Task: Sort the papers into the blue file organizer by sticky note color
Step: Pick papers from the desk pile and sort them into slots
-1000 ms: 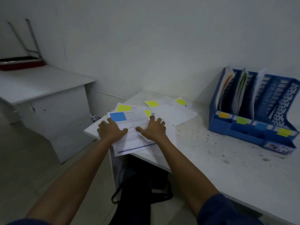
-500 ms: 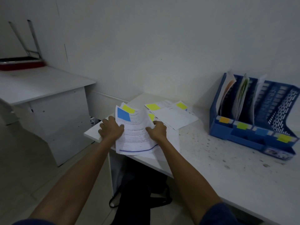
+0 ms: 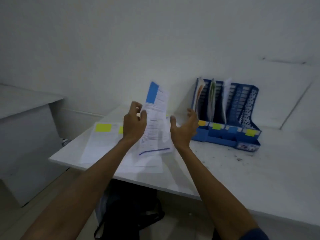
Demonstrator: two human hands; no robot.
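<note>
My left hand [image 3: 134, 124] grips a white printed paper [image 3: 155, 123] by its left edge and holds it upright above the table; a blue sticky note [image 3: 152, 92] sits at its top. Just right of the paper my right hand [image 3: 184, 130] is spread with its fingers apart and holds nothing. The blue file organizer [image 3: 226, 141] stands to the right, with orange, green, blue and yellow notes on its front and papers in its three left slots. More papers with yellow sticky notes [image 3: 103, 127] lie flat on the table under my left arm.
The white table [image 3: 233, 172] is speckled with dirt near the organizer. A lower white desk [image 3: 26, 118] stands to the left. A black bag [image 3: 128, 210] sits on the floor under the table edge. The white wall is close behind.
The blue-note paper has been lifted from the pile to upright. My right hand has let go of it and opened. The view has swung right, toward the organizer.
</note>
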